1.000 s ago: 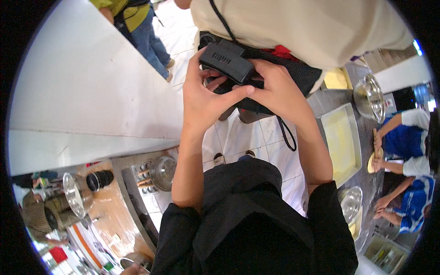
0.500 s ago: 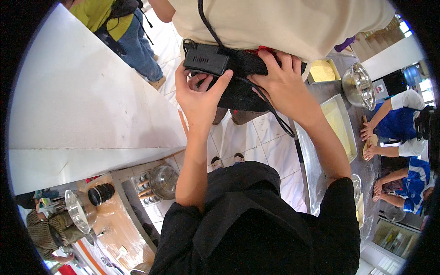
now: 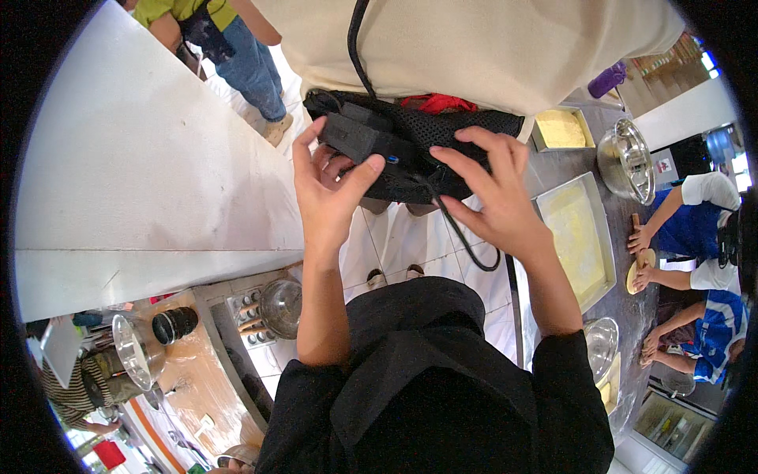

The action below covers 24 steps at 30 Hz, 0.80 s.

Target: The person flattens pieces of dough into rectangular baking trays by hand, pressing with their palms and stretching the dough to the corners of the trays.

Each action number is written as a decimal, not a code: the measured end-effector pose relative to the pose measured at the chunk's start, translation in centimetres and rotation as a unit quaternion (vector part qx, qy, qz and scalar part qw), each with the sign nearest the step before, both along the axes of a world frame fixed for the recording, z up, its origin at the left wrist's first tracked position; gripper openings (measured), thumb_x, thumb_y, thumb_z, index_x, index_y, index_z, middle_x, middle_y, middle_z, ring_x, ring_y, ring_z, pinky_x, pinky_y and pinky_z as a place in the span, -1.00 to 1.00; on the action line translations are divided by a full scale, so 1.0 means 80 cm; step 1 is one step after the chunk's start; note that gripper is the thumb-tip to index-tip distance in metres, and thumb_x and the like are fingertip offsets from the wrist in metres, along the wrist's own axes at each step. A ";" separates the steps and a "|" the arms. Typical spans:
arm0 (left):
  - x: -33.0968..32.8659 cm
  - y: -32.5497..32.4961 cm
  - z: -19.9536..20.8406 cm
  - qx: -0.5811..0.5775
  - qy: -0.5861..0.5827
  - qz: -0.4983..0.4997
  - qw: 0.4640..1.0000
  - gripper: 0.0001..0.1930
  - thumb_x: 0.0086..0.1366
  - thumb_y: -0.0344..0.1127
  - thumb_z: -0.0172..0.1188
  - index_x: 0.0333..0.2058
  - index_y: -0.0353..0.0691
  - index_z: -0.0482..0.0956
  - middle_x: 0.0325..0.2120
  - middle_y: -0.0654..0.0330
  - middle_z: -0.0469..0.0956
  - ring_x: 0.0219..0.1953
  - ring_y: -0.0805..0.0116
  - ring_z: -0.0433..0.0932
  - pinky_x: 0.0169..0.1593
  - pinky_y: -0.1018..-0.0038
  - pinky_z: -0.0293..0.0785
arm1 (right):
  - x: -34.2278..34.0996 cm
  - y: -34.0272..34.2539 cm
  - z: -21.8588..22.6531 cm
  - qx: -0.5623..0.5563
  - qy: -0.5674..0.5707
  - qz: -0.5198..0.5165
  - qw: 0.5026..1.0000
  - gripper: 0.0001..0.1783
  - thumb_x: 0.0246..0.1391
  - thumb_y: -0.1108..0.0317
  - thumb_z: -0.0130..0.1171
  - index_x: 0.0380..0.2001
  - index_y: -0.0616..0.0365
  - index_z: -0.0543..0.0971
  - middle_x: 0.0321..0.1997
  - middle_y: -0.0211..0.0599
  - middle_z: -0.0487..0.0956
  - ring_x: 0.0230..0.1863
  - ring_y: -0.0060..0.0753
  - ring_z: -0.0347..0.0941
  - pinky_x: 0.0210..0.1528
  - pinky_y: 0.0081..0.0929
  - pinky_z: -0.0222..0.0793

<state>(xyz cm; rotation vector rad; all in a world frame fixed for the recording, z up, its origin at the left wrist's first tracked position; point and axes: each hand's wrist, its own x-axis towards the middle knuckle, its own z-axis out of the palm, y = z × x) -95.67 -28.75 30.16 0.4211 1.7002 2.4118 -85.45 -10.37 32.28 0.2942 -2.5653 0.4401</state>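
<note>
My left hand (image 3: pixel 325 197) grips a small black box-shaped device (image 3: pixel 355 141), thumb on its near end and fingers around its left side. A tiny blue light shows on the device. Behind it, a black mesh waist pouch (image 3: pixel 442 122) hangs at the middle of a person in a beige shirt (image 3: pixel 489 47). Something red (image 3: pixel 437 103) shows in the pouch's upper opening. My right hand (image 3: pixel 509 205) is held over the pouch's right part, fingers apart and holding nothing. A black cable (image 3: pixel 466 245) loops down between my hands, and another black cord (image 3: pixel 359 47) runs up the shirt.
At right, a dark worktable bears a large tray (image 3: pixel 580 292), a smaller yellow-filled tray (image 3: pixel 562 129) and a metal bowl (image 3: pixel 625 162). Two people work dough at its far side. A white wall (image 3: pixel 142 158) stands at left, above a wooden table (image 3: pixel 209 355) with bowls.
My right hand has let go of the pouch's edge and drawn back with its fingers spread. The device has tilted in my left hand, and more of the red thing shows.
</note>
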 end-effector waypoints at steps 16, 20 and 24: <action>0.013 -0.041 -0.024 -0.061 0.131 0.084 0.986 -0.54 0.12 -0.39 0.21 0.02 -0.25 0.36 0.06 0.16 0.33 0.04 0.30 0.36 0.00 0.34 0.33 | -0.014 -0.002 0.014 -0.077 0.059 0.279 0.955 -0.71 -0.18 0.55 0.22 -0.28 0.29 0.49 -0.01 0.05 0.47 -0.09 0.00 0.49 -0.12 -0.27 0.47; -0.024 -0.031 -0.017 -0.269 0.310 0.056 0.910 -0.74 0.19 -0.38 0.09 -0.12 -0.16 0.55 -0.10 0.10 0.51 -0.07 0.18 0.45 0.03 0.38 0.29 | -0.002 -0.002 0.030 -0.043 -0.006 0.235 0.971 -0.62 -0.20 0.55 0.24 -0.21 0.29 0.48 0.01 0.02 0.46 -0.10 0.00 0.48 -0.13 -0.27 0.46; -0.031 -0.014 -0.012 -0.410 0.369 0.061 0.832 -0.72 0.12 -0.27 0.21 -0.17 -0.16 0.58 -0.05 0.11 0.45 0.02 0.18 0.36 0.12 0.23 0.09 | -0.009 0.009 0.053 -0.075 -0.016 0.118 0.990 -0.38 -0.25 0.44 0.31 -0.01 0.24 0.40 0.04 -0.02 0.43 -0.04 0.02 0.42 -0.02 -0.30 0.38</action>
